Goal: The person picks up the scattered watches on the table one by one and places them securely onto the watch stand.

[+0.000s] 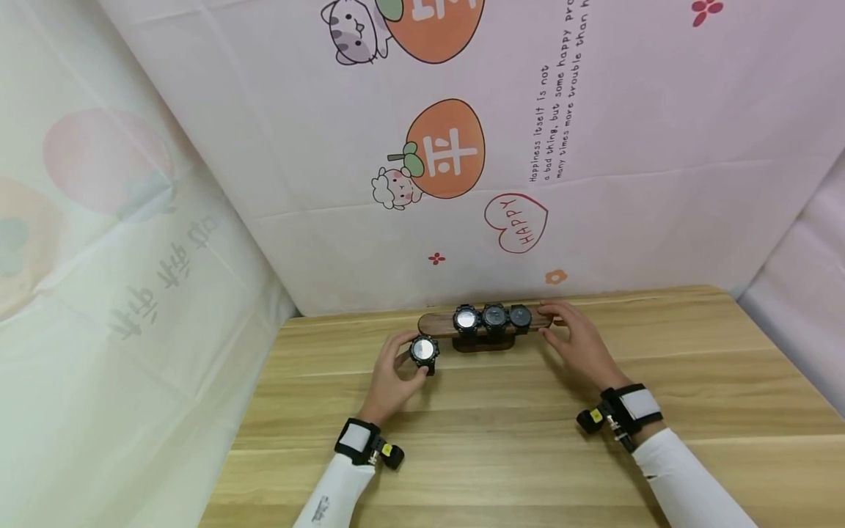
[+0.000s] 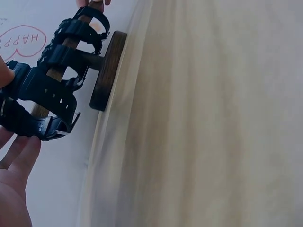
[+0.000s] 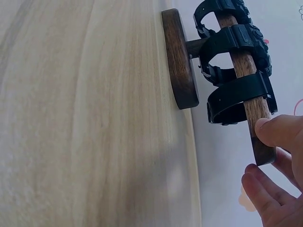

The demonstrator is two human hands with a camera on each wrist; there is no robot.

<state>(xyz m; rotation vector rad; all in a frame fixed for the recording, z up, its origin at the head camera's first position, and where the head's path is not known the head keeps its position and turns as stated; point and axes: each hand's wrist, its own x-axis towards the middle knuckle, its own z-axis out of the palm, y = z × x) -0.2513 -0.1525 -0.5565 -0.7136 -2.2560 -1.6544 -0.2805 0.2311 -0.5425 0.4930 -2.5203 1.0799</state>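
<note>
My left hand (image 1: pixel 389 378) pinches a black wristwatch (image 1: pixel 424 349) with a round, shiny face, its thumb and fingers on opposite sides. That watch is by the left end of a dark wooden watch stand (image 1: pixel 436 324); I cannot tell whether its strap touches the bar. Three black watches sit side by side along the bar: one with a bright face (image 1: pixel 466 320), a middle one (image 1: pixel 495 315) and a right one (image 1: pixel 520 317). At the bar's right end (image 3: pixel 265 151), my right hand (image 1: pixel 584 352) grips it between thumb and fingers.
The stand's flat base (image 3: pixel 180 61) rests on the wood-grain table (image 1: pixel 502 440) near its back edge. A white printed cloth (image 1: pixel 317 183) hangs behind the table, and another sheet (image 1: pixel 132 381) hangs at the left. Each wrist bears a strapped-on camera.
</note>
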